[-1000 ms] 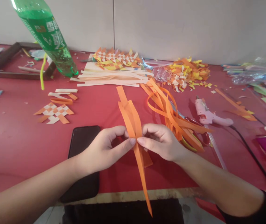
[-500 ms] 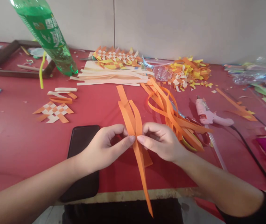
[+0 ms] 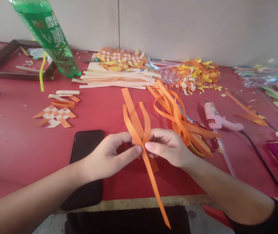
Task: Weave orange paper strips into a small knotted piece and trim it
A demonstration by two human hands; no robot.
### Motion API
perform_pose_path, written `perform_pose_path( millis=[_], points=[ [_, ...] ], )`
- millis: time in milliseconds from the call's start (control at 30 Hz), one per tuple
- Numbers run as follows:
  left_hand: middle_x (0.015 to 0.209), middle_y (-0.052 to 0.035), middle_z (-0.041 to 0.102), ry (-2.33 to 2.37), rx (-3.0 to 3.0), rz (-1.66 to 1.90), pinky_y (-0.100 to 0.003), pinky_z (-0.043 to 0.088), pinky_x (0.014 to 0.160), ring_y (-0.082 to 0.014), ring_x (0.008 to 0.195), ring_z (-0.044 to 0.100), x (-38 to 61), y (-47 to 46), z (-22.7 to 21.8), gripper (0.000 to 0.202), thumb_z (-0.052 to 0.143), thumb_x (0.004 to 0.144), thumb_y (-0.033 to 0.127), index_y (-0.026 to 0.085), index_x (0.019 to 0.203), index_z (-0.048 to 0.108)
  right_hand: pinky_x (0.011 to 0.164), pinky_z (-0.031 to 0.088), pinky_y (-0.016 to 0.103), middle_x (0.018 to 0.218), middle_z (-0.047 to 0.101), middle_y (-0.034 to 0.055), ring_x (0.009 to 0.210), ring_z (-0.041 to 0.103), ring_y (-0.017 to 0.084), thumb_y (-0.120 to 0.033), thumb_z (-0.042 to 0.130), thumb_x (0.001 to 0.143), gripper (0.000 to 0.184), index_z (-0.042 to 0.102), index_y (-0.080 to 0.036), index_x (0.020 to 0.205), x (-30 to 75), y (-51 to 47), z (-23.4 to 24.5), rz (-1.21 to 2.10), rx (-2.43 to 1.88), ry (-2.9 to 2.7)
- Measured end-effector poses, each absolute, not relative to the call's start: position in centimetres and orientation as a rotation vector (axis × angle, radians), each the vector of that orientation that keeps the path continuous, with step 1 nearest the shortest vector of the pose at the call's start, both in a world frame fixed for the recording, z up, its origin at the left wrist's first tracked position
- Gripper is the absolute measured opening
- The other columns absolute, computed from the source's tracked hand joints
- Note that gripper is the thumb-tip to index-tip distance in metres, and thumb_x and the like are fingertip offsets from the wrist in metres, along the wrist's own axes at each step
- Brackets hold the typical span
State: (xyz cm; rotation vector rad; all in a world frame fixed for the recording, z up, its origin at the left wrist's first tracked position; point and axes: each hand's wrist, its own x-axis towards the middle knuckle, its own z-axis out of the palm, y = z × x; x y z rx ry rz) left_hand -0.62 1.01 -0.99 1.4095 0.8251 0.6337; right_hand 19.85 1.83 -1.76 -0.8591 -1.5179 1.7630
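Note:
My left hand (image 3: pixel 109 156) and my right hand (image 3: pixel 169 148) meet over the near part of the red table (image 3: pixel 19 146), both pinched on a small bunch of orange paper strips (image 3: pixel 139 130). The strips cross between my fingertips; their upper ends fan out toward the far side and one long end hangs down past the table's front edge. Thumbs and forefingers of both hands press on the crossing point. A loose pile of curled orange strips (image 3: pixel 178 113) lies just right of my right hand.
A black phone (image 3: pixel 86 169) lies under my left forearm. A pink glue gun (image 3: pixel 217 120) with a black cord lies right. A woven orange-and-white piece (image 3: pixel 54 116), cream strips (image 3: pixel 117 79), woven pieces (image 3: pixel 121 60), paper scraps (image 3: pixel 197 76), a tilted green bottle (image 3: pixel 51 35) and a wooden frame (image 3: pixel 12 63) lie farther off.
The strips have shifted in my fingers: the upper ends spread wider apart and the hanging end swung a little to the right. My hands stayed in about the same place.

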Motion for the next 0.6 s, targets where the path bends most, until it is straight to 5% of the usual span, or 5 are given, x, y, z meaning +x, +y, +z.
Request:
perform_pose_path(
  millis=[233, 500, 600],
  points=[
    [0.092, -0.0058, 0.072, 0.846, 1.400, 0.668, -0.027, 0.053, 0.081, -0.0170, 0.087, 0.066, -0.69, 1.02, -0.96, 0.019, 0.058, 0.093, 0.030, 0.014, 0.091, 0.068, 0.050, 0.039, 0.022, 0.064, 0.057, -0.0010, 0.055, 0.049, 0.009, -0.029, 0.063, 0.089, 0.020, 0.058, -0.016, 0.073, 19.78, 1.70, -1.63, 1.654, -0.921, -1.567],
    [0.097, -0.0046, 0.073, 0.755, 1.259, 0.617, -0.029, 0.052, 0.088, -0.0176, 0.095, 0.066, -0.55, 1.12, -0.95, 0.020, 0.060, 0.093, 0.032, 0.018, 0.100, 0.071, 0.050, 0.041, 0.023, 0.065, 0.063, 0.0008, 0.055, 0.053, 0.010, -0.034, 0.064, 0.089, 0.023, 0.058, -0.017, 0.075, 19.68, 1.66, -1.94, 1.667, -0.964, -1.499],
    [0.090, -0.0022, 0.070, 0.766, 1.273, 0.618, -0.027, 0.052, 0.082, -0.0132, 0.081, 0.064, -0.60, 1.09, -1.02, 0.018, 0.061, 0.092, 0.030, 0.019, 0.103, 0.071, 0.051, 0.040, 0.023, 0.063, 0.059, -0.0003, 0.055, 0.052, 0.010, -0.035, 0.064, 0.089, 0.024, 0.059, -0.016, 0.074, 19.81, 1.62, -1.90, 1.679, -0.978, -1.502]
  ],
)
